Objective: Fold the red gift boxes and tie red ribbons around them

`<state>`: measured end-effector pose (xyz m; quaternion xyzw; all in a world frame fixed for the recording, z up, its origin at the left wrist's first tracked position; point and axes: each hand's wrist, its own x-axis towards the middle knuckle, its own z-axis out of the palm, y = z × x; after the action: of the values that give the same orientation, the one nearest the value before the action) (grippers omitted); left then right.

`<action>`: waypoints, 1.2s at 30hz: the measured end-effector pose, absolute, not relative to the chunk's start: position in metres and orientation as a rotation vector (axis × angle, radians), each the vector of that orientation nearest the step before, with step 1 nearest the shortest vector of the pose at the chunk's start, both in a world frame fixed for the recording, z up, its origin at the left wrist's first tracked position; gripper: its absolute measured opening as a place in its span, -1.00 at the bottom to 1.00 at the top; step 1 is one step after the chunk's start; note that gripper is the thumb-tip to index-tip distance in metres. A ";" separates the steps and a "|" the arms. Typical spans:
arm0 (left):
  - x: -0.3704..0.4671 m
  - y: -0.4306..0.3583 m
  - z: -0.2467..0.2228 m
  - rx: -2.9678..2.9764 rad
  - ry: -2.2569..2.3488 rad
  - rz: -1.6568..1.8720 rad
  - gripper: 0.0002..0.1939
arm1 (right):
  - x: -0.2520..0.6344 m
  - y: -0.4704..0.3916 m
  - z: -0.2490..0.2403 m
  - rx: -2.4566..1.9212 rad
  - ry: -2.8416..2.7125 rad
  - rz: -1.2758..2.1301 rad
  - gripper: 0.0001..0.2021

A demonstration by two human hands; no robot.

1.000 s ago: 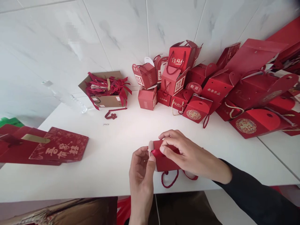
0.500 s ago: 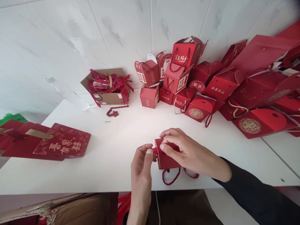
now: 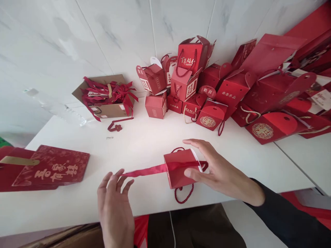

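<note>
A small red gift box (image 3: 176, 182) lies on the white table in front of me. A dark red ribbon (image 3: 147, 171) crosses its upper face and runs out to the left, nearly straight. My left hand (image 3: 116, 203) has the ribbon's far end at its fingers, well away from the box. The fingertips' grip is partly hidden. My right hand (image 3: 209, 168) is at the box's right side, thumb over the upper face, the other fingers stretched out past its far edge. A twisted cord handle (image 3: 184, 201) hangs out at the near side, and another shows at the far side.
Behind stands a cardboard box (image 3: 111, 110) full of red ribbons, with a loose flower-ended ribbon (image 3: 116, 127) before it. Several assembled red boxes (image 3: 190, 57) are piled along the wall to the right. Red bags (image 3: 57, 168) lie at the left. The table's front edge is close.
My left hand has moved left from the box, drawing the ribbon out long. My right hand's fingers have spread and shifted to the box's right side. The camera view has turned slightly right.
</note>
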<state>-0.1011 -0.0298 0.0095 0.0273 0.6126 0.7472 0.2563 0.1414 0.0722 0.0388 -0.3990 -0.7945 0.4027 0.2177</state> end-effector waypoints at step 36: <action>-0.031 -0.012 0.016 0.771 1.885 1.630 -0.61 | 0.151 0.066 0.046 -1.192 -2.011 1.198 -0.79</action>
<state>-0.0305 -0.0119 0.0163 0.2851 0.6971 0.6028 0.2637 0.1507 0.0657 0.0460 -0.4389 -0.7404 0.4410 0.2544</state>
